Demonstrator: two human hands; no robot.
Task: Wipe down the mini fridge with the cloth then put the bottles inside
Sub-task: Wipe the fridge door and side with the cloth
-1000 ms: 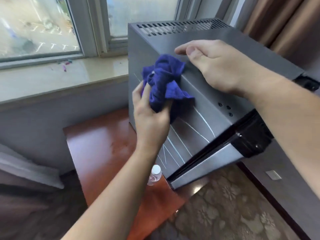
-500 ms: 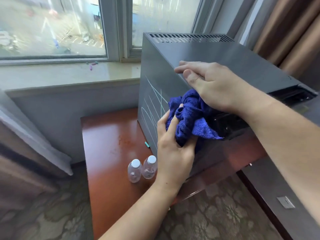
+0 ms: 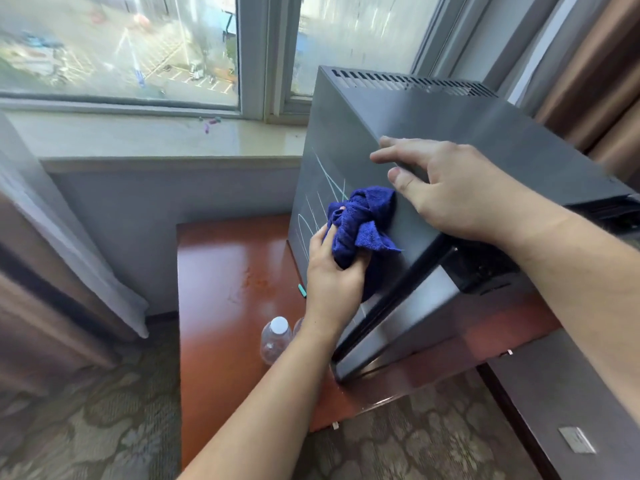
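A dark grey mini fridge [image 3: 450,123] stands on a reddish wooden table [image 3: 225,271], its door closed. Pale scribbled lines mark its left side. My left hand [image 3: 332,271] grips a bunched blue cloth [image 3: 360,223] and presses it against that left side, just right of the lines. My right hand [image 3: 450,188] lies on the fridge's top left edge with fingers spread, thumb over the side. A clear bottle with a white cap [image 3: 275,339] stands on the table near the front; a second bottle beside it is mostly hidden behind my left forearm.
A small teal object [image 3: 302,291] lies on the table by the fridge's base. A window and a stone sill [image 3: 138,136] run behind. Curtains hang at the left [image 3: 52,254] and the far right. Patterned carpet [image 3: 398,445] lies below the table's front edge.
My left hand has slid the cloth along the fridge's left side, toward the chalk-like lines. The right hand stays on the top edge. The view has shifted, and one bottle is now behind my forearm.
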